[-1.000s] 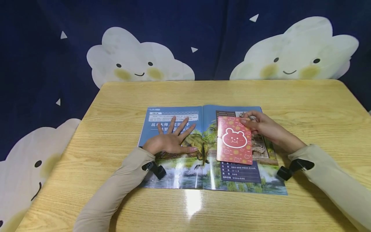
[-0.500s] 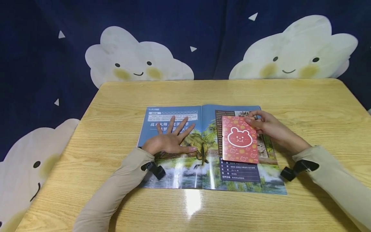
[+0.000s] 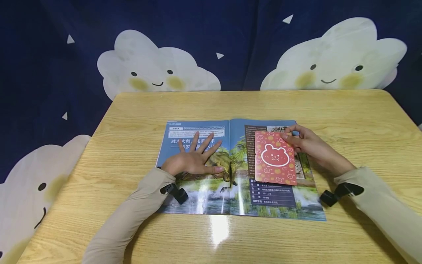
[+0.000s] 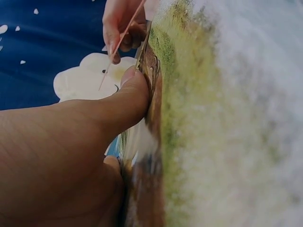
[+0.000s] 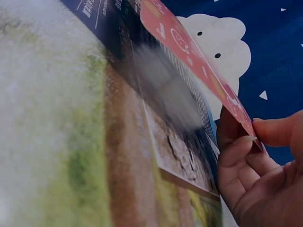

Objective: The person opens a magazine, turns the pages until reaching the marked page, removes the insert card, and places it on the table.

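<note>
An open magazine [image 3: 197,198] with dinosaur artwork lies flat on the wooden table. Over its left page my left hand [image 3: 192,161] is spread with straight fingers, the thumb reaching close to the centre fold. My right hand [image 3: 308,145] pinches the upper right corner of a thin red bear-print card [image 3: 275,157] between thumb and fingers. In the right wrist view the card [image 5: 189,52] stands off the page at a slant, its pinched end farthest from the paper. It covers part of the right page's text and photo.
The light wooden table [image 3: 138,110] extends around the magazine on all sides. Behind it hangs a dark blue curtain [image 3: 240,29] printed with smiling clouds. Black wrist cameras sit on both wrists, over beige sleeves [image 3: 125,212].
The right hand has shifted the red card a little to the right across the right page, mostly in the first half second. The left hand has stayed in place.
</note>
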Motion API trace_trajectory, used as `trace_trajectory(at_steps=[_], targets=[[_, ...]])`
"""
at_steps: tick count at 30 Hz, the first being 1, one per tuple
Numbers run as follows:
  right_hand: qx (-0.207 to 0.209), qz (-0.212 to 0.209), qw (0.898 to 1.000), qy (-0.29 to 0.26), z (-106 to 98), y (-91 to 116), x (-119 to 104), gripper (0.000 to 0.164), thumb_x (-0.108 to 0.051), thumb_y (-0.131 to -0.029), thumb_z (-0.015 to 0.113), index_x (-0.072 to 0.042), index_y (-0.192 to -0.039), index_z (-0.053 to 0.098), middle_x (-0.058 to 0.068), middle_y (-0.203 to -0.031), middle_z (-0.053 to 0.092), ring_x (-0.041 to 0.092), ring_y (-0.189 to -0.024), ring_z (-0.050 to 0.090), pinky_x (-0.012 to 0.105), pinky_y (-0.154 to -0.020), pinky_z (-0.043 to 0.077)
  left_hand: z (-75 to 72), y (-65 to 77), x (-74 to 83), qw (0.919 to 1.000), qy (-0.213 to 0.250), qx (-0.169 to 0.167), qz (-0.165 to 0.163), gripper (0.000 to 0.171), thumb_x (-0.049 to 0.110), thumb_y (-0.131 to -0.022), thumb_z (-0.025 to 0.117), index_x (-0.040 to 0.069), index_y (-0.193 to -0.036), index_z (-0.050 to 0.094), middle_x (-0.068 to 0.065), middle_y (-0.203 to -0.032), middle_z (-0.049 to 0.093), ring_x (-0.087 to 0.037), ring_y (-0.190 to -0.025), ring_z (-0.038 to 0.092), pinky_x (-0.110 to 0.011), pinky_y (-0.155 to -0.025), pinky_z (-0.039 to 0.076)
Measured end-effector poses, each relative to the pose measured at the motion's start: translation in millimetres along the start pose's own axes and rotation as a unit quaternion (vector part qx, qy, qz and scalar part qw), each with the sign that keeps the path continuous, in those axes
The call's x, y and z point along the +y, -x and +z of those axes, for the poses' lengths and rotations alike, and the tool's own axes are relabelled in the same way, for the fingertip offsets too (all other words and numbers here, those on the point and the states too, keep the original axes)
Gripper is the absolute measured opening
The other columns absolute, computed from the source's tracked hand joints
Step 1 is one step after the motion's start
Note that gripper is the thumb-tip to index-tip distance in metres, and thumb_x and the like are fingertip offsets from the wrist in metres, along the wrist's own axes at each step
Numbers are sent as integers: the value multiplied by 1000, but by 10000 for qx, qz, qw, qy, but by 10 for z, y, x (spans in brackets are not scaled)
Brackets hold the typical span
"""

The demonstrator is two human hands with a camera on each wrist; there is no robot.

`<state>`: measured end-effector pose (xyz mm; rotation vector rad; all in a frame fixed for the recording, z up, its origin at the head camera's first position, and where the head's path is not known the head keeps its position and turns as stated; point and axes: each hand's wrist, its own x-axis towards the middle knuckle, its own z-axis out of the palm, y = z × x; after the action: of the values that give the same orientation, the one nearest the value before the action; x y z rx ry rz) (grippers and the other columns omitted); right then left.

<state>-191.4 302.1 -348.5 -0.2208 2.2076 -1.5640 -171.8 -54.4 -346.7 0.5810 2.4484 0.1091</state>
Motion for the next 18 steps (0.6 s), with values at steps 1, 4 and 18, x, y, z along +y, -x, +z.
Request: trace_trajectory(at_steps=[1,4,18], targets=[[6,-10,10000,-9,3,1,4,29,-24,-103,47,-1,-117,38,0,-78,62,12,-62,58,30,-56,52,4,-3,-1,10000,8,-2,-2,90,78,-85,37,43,-149,-15,12,-152,-34,-29,-136,-37,-74,-99,-17],[59,-76,10000,11,6,5,23,28,-24,-103,47,-1,-116,38,-1,-77,61,12,-61,56,29,-56,51,11,-6,-7,10000,15,0,13,90,78,-85,37,43,-150,-15,12,-153,-34,-29,-136,-37,-74,-99,-17],[264,-81,9996,22,-31,30,84,26,-29,-102,50,-8,-114,40,-1,-75,67,13,-57,59,31,-57,52,8,-9,-19,9999,60,4,101,89,77,-87,37,42,-150,-14,11,-153,-34,-29,-136,-37,-74,-99,-17]])
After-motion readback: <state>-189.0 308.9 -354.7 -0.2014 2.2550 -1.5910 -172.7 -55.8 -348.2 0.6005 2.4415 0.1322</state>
